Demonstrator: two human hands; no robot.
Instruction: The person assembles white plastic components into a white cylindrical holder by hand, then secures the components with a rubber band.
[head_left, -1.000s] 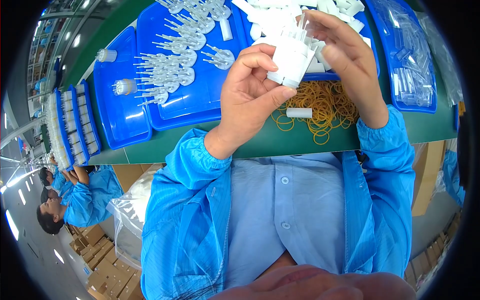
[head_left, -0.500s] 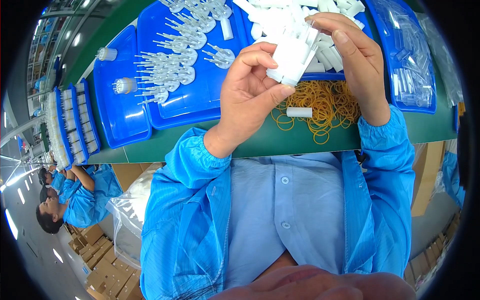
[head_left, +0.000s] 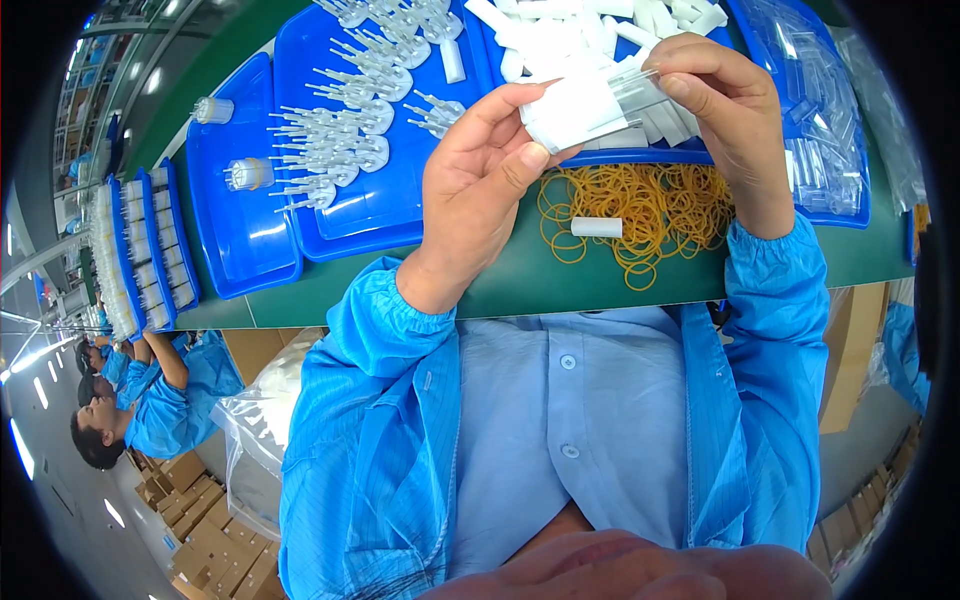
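Note:
My left hand [head_left: 468, 190] is closed round the base of a white assembly [head_left: 575, 112], a bundle of white tubes on a disc with thin pins sticking out at its right end. My right hand [head_left: 735, 115] pinches at those pin tips with thumb and forefinger; whether it holds a separate small part I cannot make out. The assembly lies nearly level above the front edge of a blue tray of white tubes [head_left: 540, 35]. Below it, a single white tube [head_left: 597, 227] rests on a heap of yellow rubber bands [head_left: 655, 215].
Left of my hands, a blue tray [head_left: 400, 215] holds several grey pronged bases [head_left: 335, 150]. Beyond it a narrower blue tray [head_left: 240, 255] has two finished-looking bundles [head_left: 250, 173]. Clear tubes [head_left: 825, 175] fill a tray at right. Another person [head_left: 150, 400] sits at far left.
The assembly has tipped from steeply slanted to nearly level, its pin end swinging right and down. My left hand has shifted slightly left; my right hand still grips the pin end.

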